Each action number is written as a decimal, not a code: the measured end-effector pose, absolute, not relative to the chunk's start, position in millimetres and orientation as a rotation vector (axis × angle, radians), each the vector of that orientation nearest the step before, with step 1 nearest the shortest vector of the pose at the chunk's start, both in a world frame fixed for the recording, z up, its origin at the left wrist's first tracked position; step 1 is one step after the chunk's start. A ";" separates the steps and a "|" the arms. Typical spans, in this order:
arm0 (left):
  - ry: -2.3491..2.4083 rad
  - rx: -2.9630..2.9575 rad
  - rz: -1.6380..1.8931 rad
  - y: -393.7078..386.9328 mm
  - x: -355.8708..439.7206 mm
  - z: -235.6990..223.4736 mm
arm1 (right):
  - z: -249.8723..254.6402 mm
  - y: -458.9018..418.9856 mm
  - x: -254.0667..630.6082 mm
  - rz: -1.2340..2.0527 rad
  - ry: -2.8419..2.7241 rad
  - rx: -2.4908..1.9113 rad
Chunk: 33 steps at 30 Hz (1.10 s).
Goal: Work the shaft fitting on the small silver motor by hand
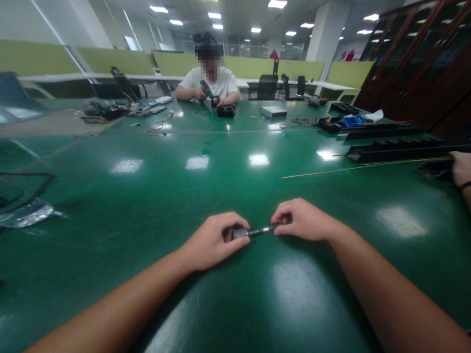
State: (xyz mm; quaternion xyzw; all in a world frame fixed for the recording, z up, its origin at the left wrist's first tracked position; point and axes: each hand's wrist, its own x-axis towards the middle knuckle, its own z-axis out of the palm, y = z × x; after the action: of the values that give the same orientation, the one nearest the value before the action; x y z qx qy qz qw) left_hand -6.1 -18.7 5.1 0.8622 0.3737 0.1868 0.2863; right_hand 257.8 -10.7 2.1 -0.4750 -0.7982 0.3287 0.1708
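A slim pen-shaped rod (pixel 262 231) lies level just over or on the green tabletop, between my two hands. Its left part is a thicker grey cylinder; the rest is thin, dark and shiny. My left hand (pixel 217 240) has thumb and fingers closed around the grey part. With thumb and fingertips, my right hand (pixel 300 220) pinches the dark right end, whose tip is partly hidden. I cannot tell exactly what kind of tool or pen it is.
Across the green table (pixel 165 186) a person (pixel 209 83) handles a power drill (pixel 206 89) over a black part. A thin yellowish rod (pixel 324 172) and black metal channels (pixel 397 149) lie right, near another person's hand (pixel 461 168). Clear plastic (pixel 31 214) lies left.
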 end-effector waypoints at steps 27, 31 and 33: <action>1.070 2.228 0.499 -21.5 -7.6 1.9 | 7.0 -9.0 270.0 1.061 -2.239 -1.436; 1.076 2.236 0.503 -21.2 -7.0 1.7 | 6.3 -9.3 267.4 1.082 -2.244 -1.418; 1.075 2.234 0.501 -21.1 -6.4 2.0 | 6.6 -10.0 266.2 1.072 -2.245 -1.412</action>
State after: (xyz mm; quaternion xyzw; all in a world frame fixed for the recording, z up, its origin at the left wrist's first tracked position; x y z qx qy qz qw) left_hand -6.4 -21.1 2.0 0.8421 0.4051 0.1890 0.3016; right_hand 266.2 -10.0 6.6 -0.4887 -0.7771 0.3711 0.1399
